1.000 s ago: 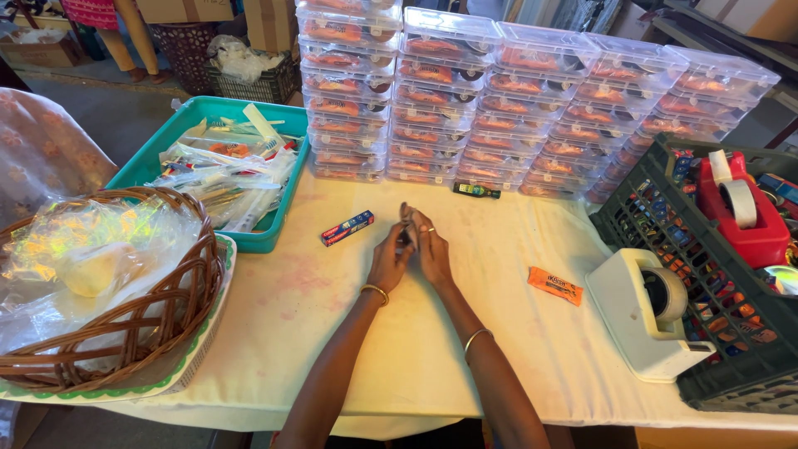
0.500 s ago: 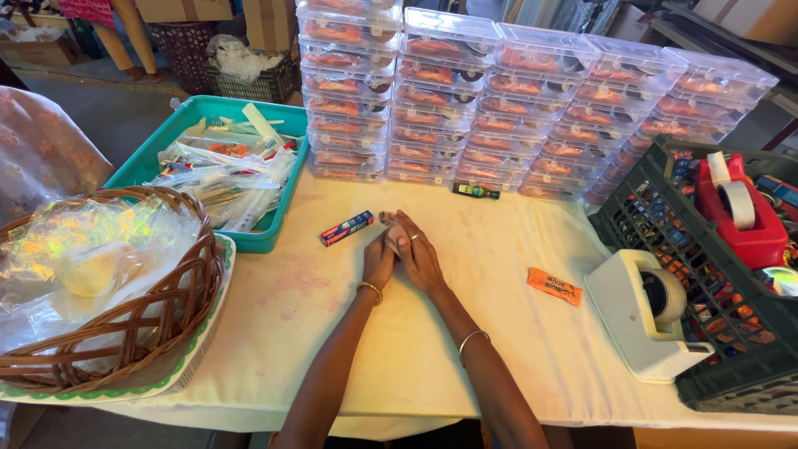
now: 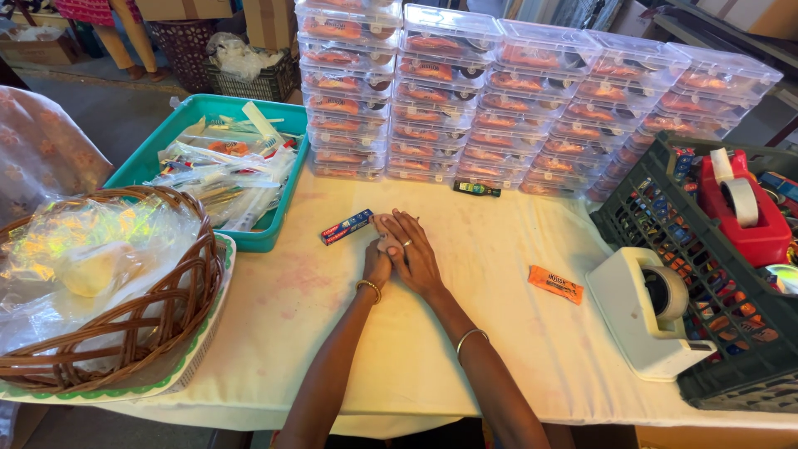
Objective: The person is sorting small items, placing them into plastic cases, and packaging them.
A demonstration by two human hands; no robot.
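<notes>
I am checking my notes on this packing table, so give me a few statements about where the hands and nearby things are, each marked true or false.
1. The right hand lies over the left hand on the white tablecloth. True.
2. The small blue and red box is inside the teal plastic tray. False: it lies on the cloth, beside the tray and just left of the hands.
3. The orange sachet lies between the hands and the white tape dispenser. True.
4. The red tape dispenser stands on the cloth. False: it sits in the dark plastic crate.
5. The stacked clear plastic boxes stand behind the hands. True.
</notes>
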